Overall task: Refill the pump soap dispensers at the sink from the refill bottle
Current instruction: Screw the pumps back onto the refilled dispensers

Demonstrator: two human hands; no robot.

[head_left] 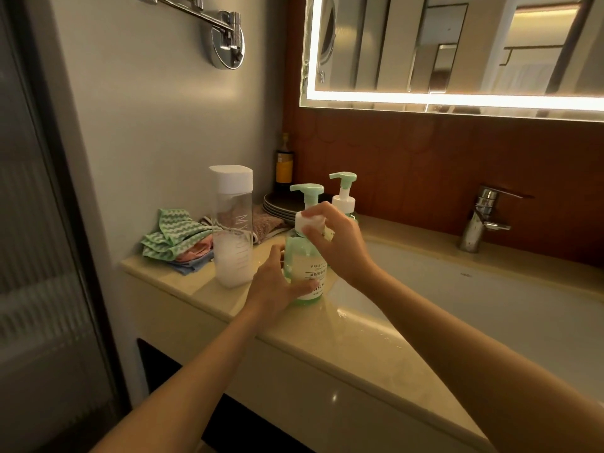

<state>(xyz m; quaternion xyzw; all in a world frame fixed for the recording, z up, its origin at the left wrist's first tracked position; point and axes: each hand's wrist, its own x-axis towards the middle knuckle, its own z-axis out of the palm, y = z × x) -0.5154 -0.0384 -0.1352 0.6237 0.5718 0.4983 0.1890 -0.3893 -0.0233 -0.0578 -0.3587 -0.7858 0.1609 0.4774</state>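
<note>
A green pump dispenser with a white label stands on the beige counter at the sink's left edge. My left hand wraps its lower body. My right hand grips its white pump collar just under the mint pump head. A second green dispenser stands right behind it, partly hidden by my right hand. The refill bottle, tall and clear with a white cap on, stands upright to the left, about a third full of milky white liquid.
Folded cloths and stacked dark plates lie behind the refill bottle, with a dark bottle in the corner. The white basin opens to the right, a chrome faucet behind it. A lit mirror hangs above.
</note>
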